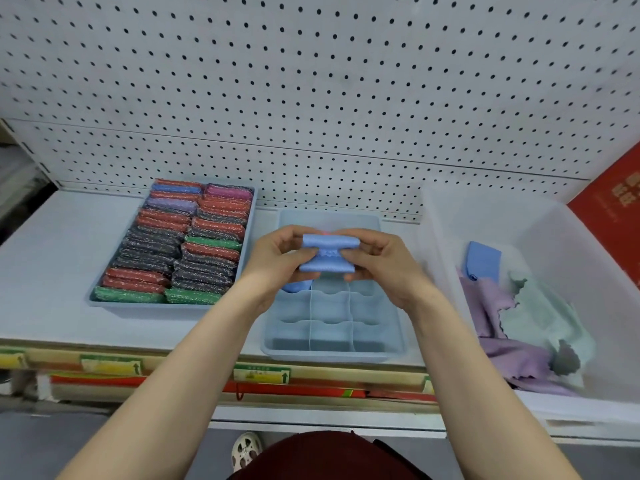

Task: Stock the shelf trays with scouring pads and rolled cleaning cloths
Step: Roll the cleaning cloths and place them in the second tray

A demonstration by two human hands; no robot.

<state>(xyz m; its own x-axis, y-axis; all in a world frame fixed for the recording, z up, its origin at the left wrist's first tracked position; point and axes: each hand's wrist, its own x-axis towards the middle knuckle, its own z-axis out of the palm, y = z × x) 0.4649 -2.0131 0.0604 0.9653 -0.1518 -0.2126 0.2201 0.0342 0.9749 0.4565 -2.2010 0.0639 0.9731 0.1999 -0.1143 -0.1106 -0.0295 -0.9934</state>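
Both hands, left hand & right hand, are pinching the blue cloth roll w/ its long axis running left-right, hovering just above the far cells of the divided tray, its near cells lying empty below.

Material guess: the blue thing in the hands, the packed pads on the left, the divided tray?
Blue cloth: soft woven or microfibre fabric, matte; it bunches under the fingers. Scouring pads: likely metallic-thread mesh, glittery flecks. Divided tray: moulded plastic, pale blue, smooth, slightly translucent dividers.
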